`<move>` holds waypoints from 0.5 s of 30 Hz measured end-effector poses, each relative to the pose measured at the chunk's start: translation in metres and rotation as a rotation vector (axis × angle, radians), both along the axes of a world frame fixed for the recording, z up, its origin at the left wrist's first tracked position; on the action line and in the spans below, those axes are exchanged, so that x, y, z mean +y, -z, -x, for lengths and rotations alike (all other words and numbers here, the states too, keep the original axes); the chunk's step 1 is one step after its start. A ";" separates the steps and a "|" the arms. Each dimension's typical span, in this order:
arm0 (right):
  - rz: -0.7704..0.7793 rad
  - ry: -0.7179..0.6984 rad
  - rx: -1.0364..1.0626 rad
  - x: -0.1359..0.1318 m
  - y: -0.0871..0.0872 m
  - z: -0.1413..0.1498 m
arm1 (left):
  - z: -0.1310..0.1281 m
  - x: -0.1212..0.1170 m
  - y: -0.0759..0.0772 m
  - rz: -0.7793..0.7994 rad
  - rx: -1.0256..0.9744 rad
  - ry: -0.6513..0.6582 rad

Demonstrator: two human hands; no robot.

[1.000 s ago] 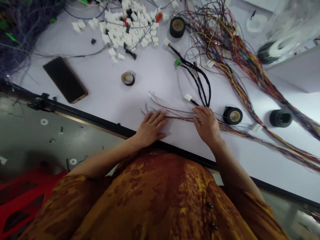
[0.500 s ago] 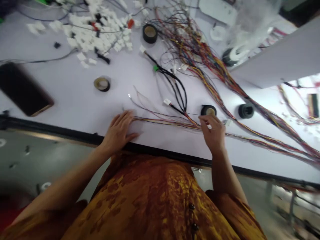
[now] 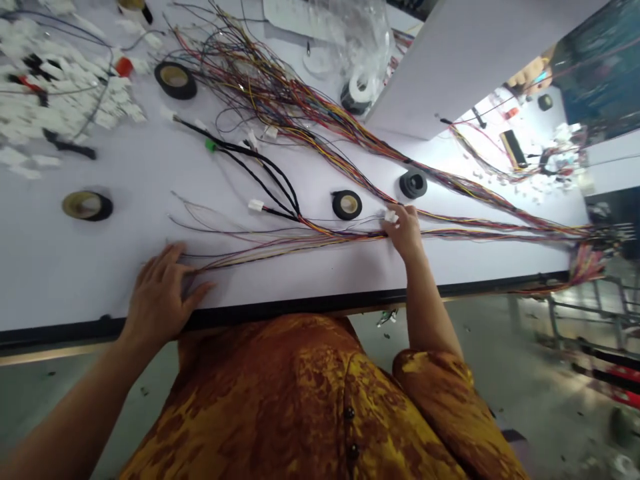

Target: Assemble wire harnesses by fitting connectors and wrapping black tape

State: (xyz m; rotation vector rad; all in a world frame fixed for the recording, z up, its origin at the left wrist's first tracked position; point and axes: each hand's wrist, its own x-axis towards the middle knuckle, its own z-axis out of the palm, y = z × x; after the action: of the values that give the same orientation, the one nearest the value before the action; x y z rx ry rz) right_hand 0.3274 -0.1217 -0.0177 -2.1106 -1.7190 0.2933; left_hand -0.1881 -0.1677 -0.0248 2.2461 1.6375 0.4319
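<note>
The right hand (image 3: 406,235) has moved past the tape roll (image 3: 337,205), pinching a white connector (image 3: 391,217); the left hand (image 3: 160,292) lies open on wires (image 3: 216,265).

Before you runs a white worktable (image 3: 45,267) with a black edge (image 3: 310,303). A pale panel (image 3: 450,73) rises from its far side; grey floor (image 3: 500,380) lies below the worktable, metal framing (image 3: 595,301) near its right end.

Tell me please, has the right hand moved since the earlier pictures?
Yes. The right hand has moved right along the wires: it was left of the nearest black tape roll, now it is right of it.
</note>
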 end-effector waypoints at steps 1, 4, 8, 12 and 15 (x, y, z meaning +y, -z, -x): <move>-0.015 -0.006 -0.028 0.002 -0.002 0.000 | -0.002 0.002 -0.004 -0.014 0.010 0.001; -0.100 -0.006 0.016 -0.003 -0.023 0.005 | -0.018 0.006 -0.022 -0.101 -0.049 -0.006; -0.274 0.000 0.396 -0.026 -0.064 0.028 | -0.072 0.021 -0.047 -0.038 -0.250 0.182; -0.354 -0.074 0.601 -0.038 -0.093 0.067 | -0.138 0.058 -0.042 -0.012 -0.333 0.450; -0.390 -0.135 0.547 -0.037 -0.103 0.089 | -0.167 0.092 -0.023 -0.010 -0.306 0.492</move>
State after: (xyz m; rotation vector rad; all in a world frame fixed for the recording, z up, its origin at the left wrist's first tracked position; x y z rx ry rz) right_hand 0.2380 -0.1591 0.0852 -1.4671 -1.4464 0.4782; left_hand -0.0213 -0.0753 -0.0023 2.3428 0.8966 0.6104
